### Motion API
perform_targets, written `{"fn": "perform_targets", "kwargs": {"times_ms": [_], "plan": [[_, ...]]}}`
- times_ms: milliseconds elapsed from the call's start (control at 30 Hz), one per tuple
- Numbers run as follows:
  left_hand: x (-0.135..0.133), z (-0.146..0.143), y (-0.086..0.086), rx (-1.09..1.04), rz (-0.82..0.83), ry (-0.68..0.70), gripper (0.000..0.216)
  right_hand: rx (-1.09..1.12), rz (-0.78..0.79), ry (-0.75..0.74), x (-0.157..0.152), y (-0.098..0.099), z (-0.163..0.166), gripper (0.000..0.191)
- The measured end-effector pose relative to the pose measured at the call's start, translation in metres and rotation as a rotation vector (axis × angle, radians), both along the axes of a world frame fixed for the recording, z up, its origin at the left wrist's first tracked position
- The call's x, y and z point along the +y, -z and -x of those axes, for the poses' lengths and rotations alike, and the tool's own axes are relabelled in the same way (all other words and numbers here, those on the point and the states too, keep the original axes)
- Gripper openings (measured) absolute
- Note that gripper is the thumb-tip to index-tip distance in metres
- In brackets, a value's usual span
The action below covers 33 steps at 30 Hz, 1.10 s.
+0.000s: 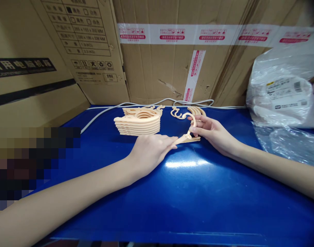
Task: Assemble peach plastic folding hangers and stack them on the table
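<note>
Between my two hands is a cream plastic clothes hanger (pixel 184 139), tilted just above the blue table. My left hand (pixel 150 151) is closed on its body, and the fingers hide part of it. The fingers of my right hand (pixel 214 132) pinch its curved hook (pixel 194 120) on the other side. Beyond my left hand lies a neat stack of matching cream hangers (pixel 138 126). Several loose cream hooks (pixel 176 113) rest on the table behind the held hanger. More curved cream pieces (pixel 197 111) lie behind my right hand, partly covered by it.
Large cardboard boxes (pixel 157 65) stand along the back and left of the blue table (pixel 172 202). A white cable (pixel 102 111) runs along the back edge. At the right sits a clear plastic bag (pixel 282 99) with a printed label. A pixelated patch covers the left edge.
</note>
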<state>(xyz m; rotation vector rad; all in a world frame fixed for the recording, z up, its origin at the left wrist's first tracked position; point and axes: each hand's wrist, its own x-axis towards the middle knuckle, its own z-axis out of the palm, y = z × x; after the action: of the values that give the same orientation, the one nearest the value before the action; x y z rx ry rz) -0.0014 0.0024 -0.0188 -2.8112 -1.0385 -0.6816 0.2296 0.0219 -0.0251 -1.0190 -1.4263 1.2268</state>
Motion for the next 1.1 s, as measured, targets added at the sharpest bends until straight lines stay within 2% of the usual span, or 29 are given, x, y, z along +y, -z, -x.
{"fn": "perform_targets", "kwargs": {"times_ms": [267,600,733,800,900,1000,1100], "plan": [[0.001,-0.002,0.000,0.082,-0.067,-0.024,0.028,-0.039,-0.093,-0.016,-0.002,-0.002,0.001,0.054],[-0.002,-0.002,0.001,0.018,-0.072,-0.004,0.029,-0.066,-0.134,-0.005,-0.003,-0.003,0.004,0.050],[-0.005,-0.003,-0.003,-0.044,-0.065,-0.025,0.028,-0.113,-0.167,-0.001,-0.006,-0.004,0.005,0.064],[-0.006,-0.003,-0.006,-0.065,-0.052,-0.057,0.027,-0.219,-0.207,-0.019,-0.007,-0.005,0.005,0.069],[-0.008,-0.002,-0.010,-0.105,0.017,-0.073,0.024,-0.530,-0.375,-0.111,-0.009,-0.006,0.006,0.052],[-0.009,0.000,-0.012,-0.173,0.159,-0.007,0.026,-0.845,-0.612,-0.221,-0.013,-0.005,0.008,0.028],[-0.008,0.000,-0.014,-0.278,0.337,0.083,0.035,-1.000,-0.765,-0.266,-0.017,-0.003,0.010,0.025]]}}
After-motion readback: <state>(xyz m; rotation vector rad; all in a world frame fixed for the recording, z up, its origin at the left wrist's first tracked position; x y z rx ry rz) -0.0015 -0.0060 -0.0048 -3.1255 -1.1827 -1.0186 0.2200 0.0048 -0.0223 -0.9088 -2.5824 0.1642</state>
